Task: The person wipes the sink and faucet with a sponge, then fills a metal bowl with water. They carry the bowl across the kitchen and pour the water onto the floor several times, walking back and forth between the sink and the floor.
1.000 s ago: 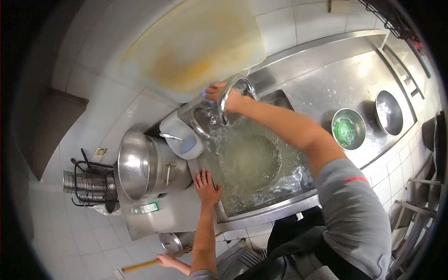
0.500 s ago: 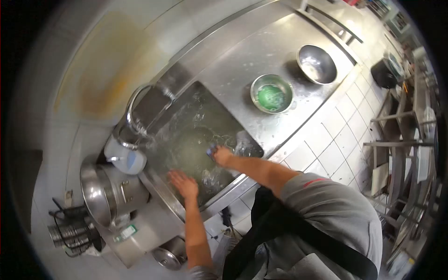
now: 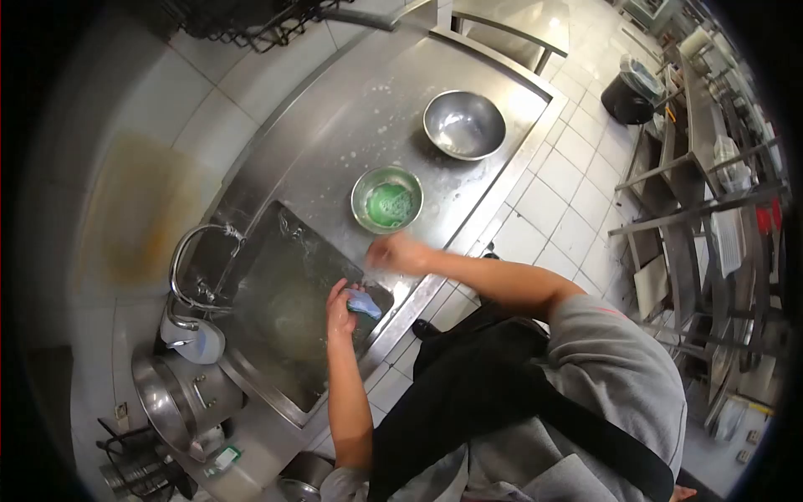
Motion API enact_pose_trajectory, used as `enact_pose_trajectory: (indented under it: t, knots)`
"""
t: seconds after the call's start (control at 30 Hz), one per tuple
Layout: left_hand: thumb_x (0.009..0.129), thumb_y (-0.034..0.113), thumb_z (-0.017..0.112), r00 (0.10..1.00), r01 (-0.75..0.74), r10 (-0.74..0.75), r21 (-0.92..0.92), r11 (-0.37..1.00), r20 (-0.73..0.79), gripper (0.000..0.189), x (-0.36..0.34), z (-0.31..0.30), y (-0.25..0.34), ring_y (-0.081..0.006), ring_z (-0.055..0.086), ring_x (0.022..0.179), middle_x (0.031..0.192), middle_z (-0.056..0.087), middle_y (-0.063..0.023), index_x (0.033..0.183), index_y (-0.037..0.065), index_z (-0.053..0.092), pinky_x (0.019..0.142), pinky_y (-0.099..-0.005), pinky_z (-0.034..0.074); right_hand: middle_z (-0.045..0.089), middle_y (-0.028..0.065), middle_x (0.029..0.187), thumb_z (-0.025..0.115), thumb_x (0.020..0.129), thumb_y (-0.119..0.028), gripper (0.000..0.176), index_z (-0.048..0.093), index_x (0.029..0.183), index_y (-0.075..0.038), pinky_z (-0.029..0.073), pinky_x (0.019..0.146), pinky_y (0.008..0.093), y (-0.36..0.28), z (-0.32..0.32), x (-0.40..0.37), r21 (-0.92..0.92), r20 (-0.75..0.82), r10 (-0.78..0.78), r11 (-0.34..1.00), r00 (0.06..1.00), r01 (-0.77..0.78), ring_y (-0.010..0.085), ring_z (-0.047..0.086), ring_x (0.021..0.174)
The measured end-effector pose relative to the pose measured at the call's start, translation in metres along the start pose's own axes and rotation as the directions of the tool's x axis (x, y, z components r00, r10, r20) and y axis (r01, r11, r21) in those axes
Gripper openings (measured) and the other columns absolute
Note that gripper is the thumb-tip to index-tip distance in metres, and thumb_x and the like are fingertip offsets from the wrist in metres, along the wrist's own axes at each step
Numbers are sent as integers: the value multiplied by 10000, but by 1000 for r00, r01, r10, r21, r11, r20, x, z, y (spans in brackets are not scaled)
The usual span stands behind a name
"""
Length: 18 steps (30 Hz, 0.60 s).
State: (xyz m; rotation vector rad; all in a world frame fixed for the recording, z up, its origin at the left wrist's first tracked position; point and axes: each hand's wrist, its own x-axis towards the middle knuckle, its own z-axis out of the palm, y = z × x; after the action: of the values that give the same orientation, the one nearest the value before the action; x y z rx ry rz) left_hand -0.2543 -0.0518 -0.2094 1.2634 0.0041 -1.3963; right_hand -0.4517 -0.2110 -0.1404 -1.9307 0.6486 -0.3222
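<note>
My left hand is above the near part of the sink and holds a blue sponge with a darker underside. My right hand is over the sink's right corner, just below a small metal bowl with green, foamy liquid in it. Its fingers are curled and blurred, and what they hold, if anything, is hidden. Cloudy water stands in the sink.
An empty-looking metal bowl sits farther along the steel counter. A curved faucet rises at the sink's left, near a large pot. Shelves and a black bin stand at the right.
The view has shifted right. The blue sponge has passed from my right hand to my left hand. My right hand has risen out of the sink toward the green-liquid bowl.
</note>
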Motion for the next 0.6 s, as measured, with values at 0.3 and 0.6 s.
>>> enact_pose_trajectory:
  t: [0.3,0.6]
  knots:
    - [768,-121,381,487,-396,827,772,497,-282,491,-28,34,-38,-257,568,1077,1156,573,-181,1234,-12,490,977,-335,407,590,177,1006,654,841,-289,516,479,1181,58,574,497,349,167,-288,-27,640,-282,687,655,670,-402,280,651,711]
    - [765,-88,425,162,-126,934,932,340,-318,392,-120,1,-78,-392,479,1115,1184,502,-225,1140,-42,525,999,-445,353,565,193,1114,462,852,-41,482,351,1318,5,605,665,410,42,-267,37,512,-19,242,836,970,-199,299,638,930]
